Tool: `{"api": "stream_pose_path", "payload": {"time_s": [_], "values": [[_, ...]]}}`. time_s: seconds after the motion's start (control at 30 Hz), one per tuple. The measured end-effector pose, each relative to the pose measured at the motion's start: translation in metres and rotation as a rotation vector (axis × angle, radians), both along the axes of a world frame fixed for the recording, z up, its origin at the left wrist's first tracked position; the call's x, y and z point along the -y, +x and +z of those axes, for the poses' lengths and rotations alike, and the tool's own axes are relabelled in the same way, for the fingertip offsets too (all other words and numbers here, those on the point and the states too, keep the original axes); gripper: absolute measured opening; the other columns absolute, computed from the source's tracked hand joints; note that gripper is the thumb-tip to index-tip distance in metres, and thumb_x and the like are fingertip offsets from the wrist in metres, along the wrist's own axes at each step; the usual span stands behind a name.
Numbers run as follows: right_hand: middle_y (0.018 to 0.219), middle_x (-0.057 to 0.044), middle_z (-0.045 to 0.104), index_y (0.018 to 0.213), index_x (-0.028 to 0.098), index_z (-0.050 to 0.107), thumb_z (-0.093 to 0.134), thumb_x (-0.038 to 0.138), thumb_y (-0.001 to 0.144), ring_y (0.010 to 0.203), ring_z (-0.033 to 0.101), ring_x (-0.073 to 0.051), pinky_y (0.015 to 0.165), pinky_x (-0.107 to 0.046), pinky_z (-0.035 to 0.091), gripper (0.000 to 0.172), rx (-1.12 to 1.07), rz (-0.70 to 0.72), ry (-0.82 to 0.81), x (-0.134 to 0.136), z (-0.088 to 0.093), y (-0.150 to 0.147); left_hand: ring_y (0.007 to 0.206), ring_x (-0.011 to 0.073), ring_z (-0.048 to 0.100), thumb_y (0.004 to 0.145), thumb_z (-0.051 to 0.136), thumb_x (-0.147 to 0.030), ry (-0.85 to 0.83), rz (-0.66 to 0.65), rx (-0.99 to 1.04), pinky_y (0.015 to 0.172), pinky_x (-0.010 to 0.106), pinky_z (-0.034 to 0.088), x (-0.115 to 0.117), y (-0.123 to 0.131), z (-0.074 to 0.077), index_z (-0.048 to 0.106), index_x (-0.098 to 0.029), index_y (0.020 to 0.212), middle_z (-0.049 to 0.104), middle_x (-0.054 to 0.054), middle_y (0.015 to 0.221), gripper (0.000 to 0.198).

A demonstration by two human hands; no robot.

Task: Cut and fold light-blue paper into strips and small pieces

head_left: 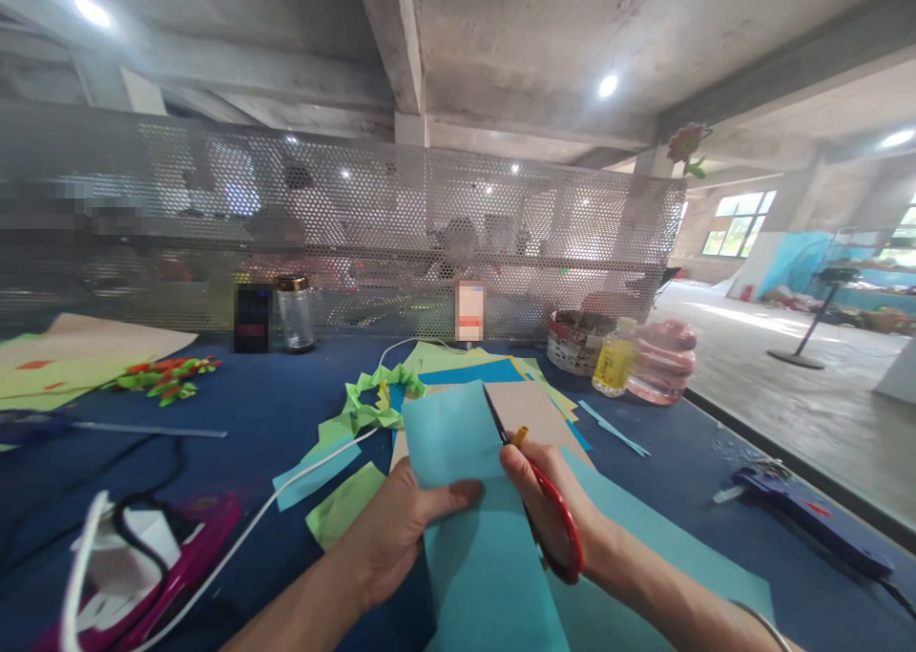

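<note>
My left hand (422,509) grips a strip of light blue paper (472,557), its thumb pressed flat on top and the other fingers hidden beneath. In my right hand (551,480) is a pair of scissors (565,528) with red handles. Their dark blades lie along the right edge of the paper, near its far end. A larger light blue sheet (644,537) spreads under my right forearm. Beyond the paper lie a beige sheet (526,409) and a darker blue sheet (472,373). Left of these rests a folded green paper ring (350,409).
A magenta box (193,547) with a white cable is at left. On the right lie a blue glue gun (816,523), a pink bottle (662,366), a yellow-labelled bottle (612,361) and a basket (572,347). A glass jar (296,316) stands by a perforated metal screen (372,222).
</note>
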State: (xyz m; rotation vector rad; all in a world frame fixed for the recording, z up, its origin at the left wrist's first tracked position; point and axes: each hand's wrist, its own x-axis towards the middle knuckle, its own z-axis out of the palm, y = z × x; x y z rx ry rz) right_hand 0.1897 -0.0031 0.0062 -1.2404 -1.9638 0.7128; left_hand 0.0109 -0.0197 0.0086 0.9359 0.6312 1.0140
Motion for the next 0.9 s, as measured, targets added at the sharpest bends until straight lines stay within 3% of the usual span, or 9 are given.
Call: {"api": "stream_pose_path", "payload": {"time_s": [0.23, 0.47, 0.9], "values": [[0.048, 0.005, 0.033, 0.060, 0.023, 0.025, 0.027, 0.068, 0.089, 0.043, 0.033, -0.009, 0.042, -0.023, 0.023, 0.054, 0.019, 0.030, 0.036, -0.001, 0.003, -0.001, 0.091, 0.0317, 0.069, 0.068, 0.079, -0.020, -0.014, -0.007, 0.025, 0.080, 0.043, 0.053, -0.001, -0.001, -0.001, 0.068, -0.016, 0.114, 0.075, 0.012, 0.101, 0.047], [0.056, 0.005, 0.028, 0.059, 0.022, 0.023, 0.025, 0.064, 0.091, 0.052, 0.024, -0.010, 0.047, -0.025, 0.023, 0.053, 0.087, 0.000, 0.140, -0.001, 0.008, 0.001, 0.091, 0.0303, 0.069, 0.068, 0.079, -0.020, -0.002, -0.036, -0.012, 0.083, 0.042, 0.052, 0.000, 0.002, -0.003, 0.068, -0.016, 0.114, 0.075, 0.012, 0.100, 0.046], [0.057, 0.005, 0.029, 0.060, 0.022, 0.023, 0.021, 0.070, 0.089, 0.053, 0.025, -0.010, 0.048, -0.025, 0.025, 0.056, 0.046, -0.022, 0.072, -0.001, 0.011, 0.000, 0.089, 0.0282, 0.069, 0.071, 0.077, -0.020, 0.013, -0.064, -0.024, 0.082, 0.041, 0.052, 0.002, 0.003, -0.005, 0.066, -0.017, 0.117, 0.074, 0.011, 0.101, 0.048]]}}
